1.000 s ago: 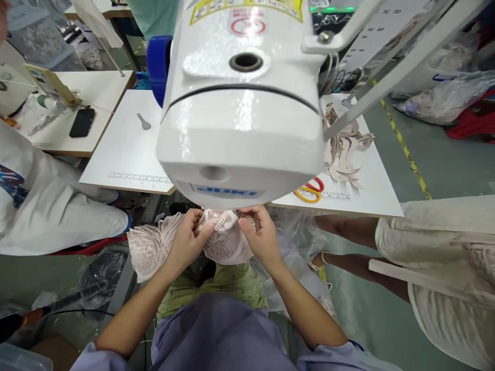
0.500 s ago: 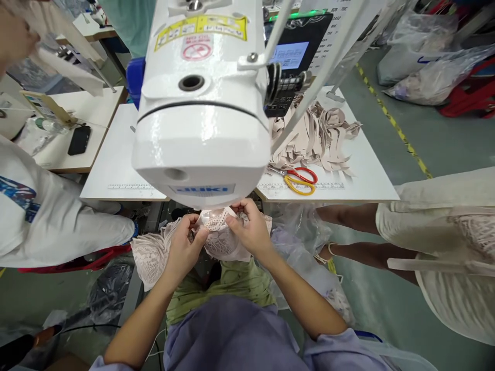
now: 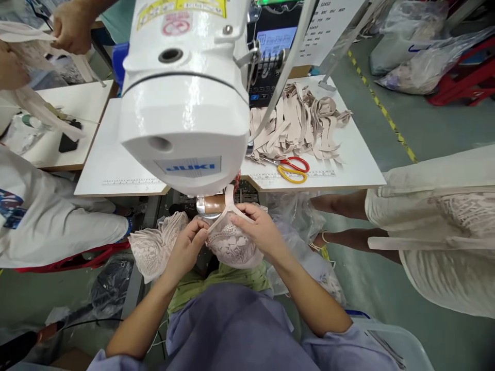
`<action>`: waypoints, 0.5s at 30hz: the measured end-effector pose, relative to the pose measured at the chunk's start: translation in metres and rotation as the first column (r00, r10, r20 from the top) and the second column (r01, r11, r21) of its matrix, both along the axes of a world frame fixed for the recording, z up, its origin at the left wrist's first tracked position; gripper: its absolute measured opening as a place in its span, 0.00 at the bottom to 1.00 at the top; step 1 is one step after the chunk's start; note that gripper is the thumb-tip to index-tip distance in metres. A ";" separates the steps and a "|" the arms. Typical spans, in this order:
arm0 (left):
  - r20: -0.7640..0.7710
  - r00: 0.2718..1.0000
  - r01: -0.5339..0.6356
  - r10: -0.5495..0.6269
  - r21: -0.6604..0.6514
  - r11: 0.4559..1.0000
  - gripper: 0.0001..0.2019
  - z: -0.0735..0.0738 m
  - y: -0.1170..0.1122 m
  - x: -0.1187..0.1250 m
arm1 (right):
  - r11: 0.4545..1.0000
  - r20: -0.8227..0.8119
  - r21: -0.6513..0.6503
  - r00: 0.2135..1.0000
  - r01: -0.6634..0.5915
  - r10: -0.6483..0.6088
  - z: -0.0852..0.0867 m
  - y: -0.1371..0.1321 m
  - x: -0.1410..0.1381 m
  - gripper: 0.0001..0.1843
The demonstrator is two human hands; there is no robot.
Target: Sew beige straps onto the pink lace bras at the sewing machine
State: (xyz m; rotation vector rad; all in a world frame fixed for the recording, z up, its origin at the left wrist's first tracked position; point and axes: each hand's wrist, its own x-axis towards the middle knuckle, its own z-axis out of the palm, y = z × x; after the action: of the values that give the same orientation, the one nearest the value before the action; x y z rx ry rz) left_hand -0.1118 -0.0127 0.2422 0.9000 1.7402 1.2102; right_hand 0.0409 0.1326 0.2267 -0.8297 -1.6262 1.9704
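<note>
A pale pink lace bra piece [image 3: 232, 245] hangs just below the head of a white sewing machine [image 3: 181, 98]. My left hand [image 3: 187, 247] pinches its left edge with closed fingers. My right hand [image 3: 257, 229] grips its top right edge beside a thin strap that runs up to the machine's cylinder arm [image 3: 212, 205]. More lace fabric [image 3: 152, 250] droops to the left of my left hand. The needle area is hidden behind the machine head.
A heap of beige straps [image 3: 299, 121] and red and yellow scissors [image 3: 292, 169] lie on the white table [image 3: 356, 165] to the right. A control panel [image 3: 273, 46] stands behind. Other people sit at left [image 3: 50, 226] and right [image 3: 436, 226]; another person's hand [image 3: 71, 26] holds fabric at top left.
The view has shifted, so the machine head sits further left and the cylinder arm shows. My hands have drawn the lace piece slightly down, and a strap now runs up to the arm.
</note>
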 end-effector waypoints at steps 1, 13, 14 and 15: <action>0.046 0.999 0.009 -0.010 0.012 1.000 0.18 -0.003 0.000 0.002 | 1.000 0.006 -0.008 1.000 0.002 -0.002 0.000 -0.002 0.005 0.14; 0.330 0.944 -0.003 0.008 -0.017 1.000 0.21 0.005 0.016 0.030 | 0.978 0.012 0.001 0.977 -0.211 0.211 0.004 -0.031 0.027 0.11; 0.293 0.956 -0.019 0.023 -0.014 1.000 0.21 0.007 0.016 0.032 | 0.976 0.006 -0.004 0.976 -0.219 0.219 0.004 -0.034 0.027 0.11; 0.249 0.968 -0.036 0.037 -0.009 0.999 0.21 0.010 0.015 0.034 | 0.974 -0.009 -0.020 0.974 -0.225 0.225 0.002 -0.037 0.028 0.12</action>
State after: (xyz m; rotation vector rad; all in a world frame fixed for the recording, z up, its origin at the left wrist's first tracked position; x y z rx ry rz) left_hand -0.0773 0.0023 0.2518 0.6830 1.5619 1.2843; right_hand 0.0693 0.0955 0.2292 -0.6693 -1.7655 2.1429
